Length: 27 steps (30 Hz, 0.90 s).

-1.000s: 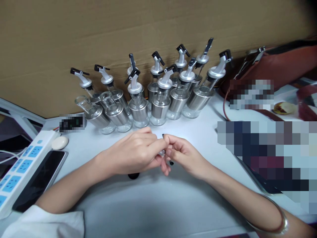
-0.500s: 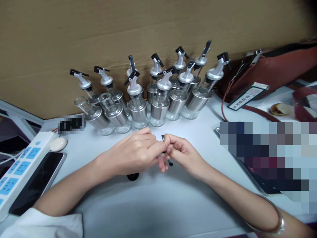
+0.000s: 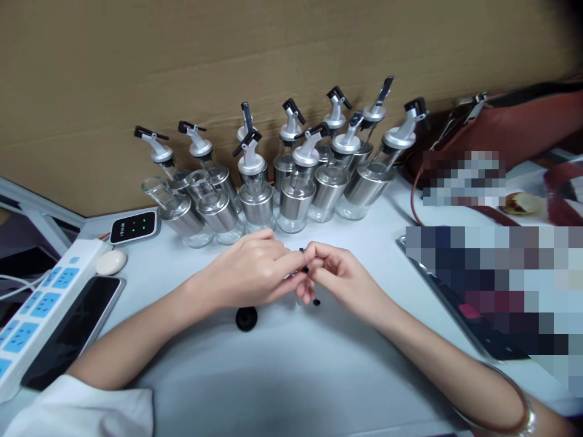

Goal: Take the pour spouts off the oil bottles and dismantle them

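My left hand (image 3: 252, 270) and my right hand (image 3: 341, 276) meet above the table, fingertips pinched together around a small part with black bits (image 3: 305, 269). Most of this part is hidden by my fingers, so its kind does not show. One dark tip pokes out above the pinch and a black end (image 3: 316, 301) below it. On the table under my left wrist lies a round black disc (image 3: 246, 318). Just behind my hands stand several glass bottles with steel bands (image 3: 297, 200), most topped by silver pour spouts with black levers. Two bottles (image 3: 157, 193) at the front left have bare necks.
At the left are a white power strip (image 3: 50, 303), a dark phone (image 3: 75, 331), a round cream object (image 3: 112, 262) and a small device with green lights (image 3: 133, 227). A brown bag (image 3: 514, 130) is at the right. Cardboard (image 3: 228, 54) rises behind the bottles.
The whole view has shifted slightly, showing more of the black disc. My hands stay pinched together, with the left fingers shifted a little around the small part.
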### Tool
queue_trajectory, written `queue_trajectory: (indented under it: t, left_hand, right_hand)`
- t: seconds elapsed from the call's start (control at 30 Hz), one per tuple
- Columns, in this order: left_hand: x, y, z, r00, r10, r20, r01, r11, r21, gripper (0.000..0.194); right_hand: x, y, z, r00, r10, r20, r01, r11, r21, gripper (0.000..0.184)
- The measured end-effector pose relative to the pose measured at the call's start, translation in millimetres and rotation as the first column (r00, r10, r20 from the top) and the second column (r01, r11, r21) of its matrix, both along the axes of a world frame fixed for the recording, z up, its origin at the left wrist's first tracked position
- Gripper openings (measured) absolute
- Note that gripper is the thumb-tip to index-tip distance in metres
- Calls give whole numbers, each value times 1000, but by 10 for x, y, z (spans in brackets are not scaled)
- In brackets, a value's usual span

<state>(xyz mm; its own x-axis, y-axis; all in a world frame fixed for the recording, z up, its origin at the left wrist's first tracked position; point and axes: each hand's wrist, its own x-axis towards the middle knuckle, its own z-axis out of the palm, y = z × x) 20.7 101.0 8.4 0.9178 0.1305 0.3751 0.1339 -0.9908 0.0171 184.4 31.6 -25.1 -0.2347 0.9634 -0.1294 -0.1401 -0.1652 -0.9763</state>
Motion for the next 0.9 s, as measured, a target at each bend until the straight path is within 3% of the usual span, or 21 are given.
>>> queue_trajectory:
  t: [0.2,0.4,0.57,0.73,0.9]
  left_hand:
    - [-15,8,18,999,36,-30,-35,998,43,30]
    - [-14,19,-6,987,74,-142,-73,997,7,24]
    - [23,11,-89,942,45,-333,-63,997,-42,18]
    - [25,9,-62,906,72,-417,-106,993,-58,17]
    - [28,13,-37,906,71,-418,-108,992,-66,17]
  right_hand:
    - [80,-16,45,993,37,111,-47,995,86,20]
    - [209,45,46,910,14,414,-92,981,168,27]
    - [298,68,41,842,172,511,-215,976,25,24]
    - [361,80,36,736,334,589,-210,940,-270,13]
    - [362,85,17,678,394,620,-234,916,-325,19]
